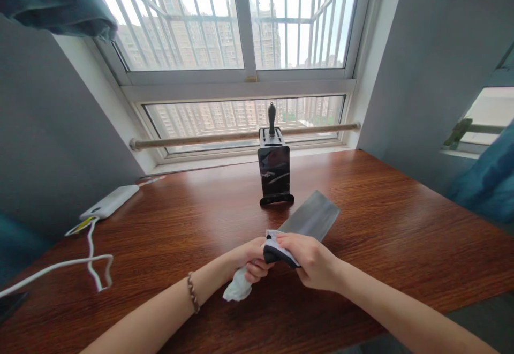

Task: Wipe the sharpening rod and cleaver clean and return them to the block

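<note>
A broad steel cleaver (pixel 312 216) lies low over the wooden table (pixel 381 220), blade pointing away to the right. My right hand (pixel 315 260) is closed around its black handle. My left hand (pixel 252 260) is closed on a white cloth (pixel 240 287), which is wrapped over the handle end and hangs down below my fingers. A beaded bracelet (pixel 193 292) sits on my left wrist.
A black knife block (pixel 274 169) with one dark handle sticking up stands just behind the cleaver, near the window sill. A white power bank (pixel 109 202) and its white cable (pixel 90 260) lie at the left. A wooden rail (pixel 201 138) runs along the window.
</note>
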`<act>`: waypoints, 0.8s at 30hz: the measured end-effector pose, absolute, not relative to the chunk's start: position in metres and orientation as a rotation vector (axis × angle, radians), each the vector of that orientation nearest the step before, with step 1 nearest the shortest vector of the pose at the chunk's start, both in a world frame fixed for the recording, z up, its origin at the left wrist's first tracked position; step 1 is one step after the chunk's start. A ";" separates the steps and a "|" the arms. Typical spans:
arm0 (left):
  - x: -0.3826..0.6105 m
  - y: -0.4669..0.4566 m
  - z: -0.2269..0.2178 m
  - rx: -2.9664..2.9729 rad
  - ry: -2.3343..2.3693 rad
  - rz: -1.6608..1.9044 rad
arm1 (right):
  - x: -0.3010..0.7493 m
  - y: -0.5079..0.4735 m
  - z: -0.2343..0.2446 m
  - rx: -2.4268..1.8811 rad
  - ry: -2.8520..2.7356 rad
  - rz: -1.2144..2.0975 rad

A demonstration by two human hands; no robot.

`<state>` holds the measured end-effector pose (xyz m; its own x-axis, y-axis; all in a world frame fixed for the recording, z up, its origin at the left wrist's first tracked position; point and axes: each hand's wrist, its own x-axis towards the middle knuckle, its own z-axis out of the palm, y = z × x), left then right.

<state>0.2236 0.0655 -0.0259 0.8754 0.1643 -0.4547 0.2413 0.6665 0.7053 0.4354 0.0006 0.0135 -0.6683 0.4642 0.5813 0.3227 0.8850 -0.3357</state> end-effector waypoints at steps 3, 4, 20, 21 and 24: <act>0.224 0.059 -0.013 0.875 0.525 0.037 | 0.442 0.000 0.014 -0.559 -2.377 0.285; 0.225 0.057 -0.010 0.880 0.522 0.050 | 0.443 -0.001 0.014 -0.568 -2.378 0.284; 0.225 0.054 -0.013 0.865 0.500 0.117 | 0.469 0.016 0.017 -0.925 -1.942 0.018; 0.225 0.054 -0.013 0.862 0.501 0.111 | 0.462 0.014 0.016 -0.851 -2.066 0.052; 0.226 0.055 -0.012 0.855 0.503 0.100 | 0.446 0.012 0.011 -0.752 -2.355 0.105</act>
<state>0.2258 0.0547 -0.0118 0.8788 0.2825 -0.3845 0.1135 0.6590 0.7435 0.4459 0.0116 0.0109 -0.6202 0.5430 0.5661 0.4904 0.8317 -0.2604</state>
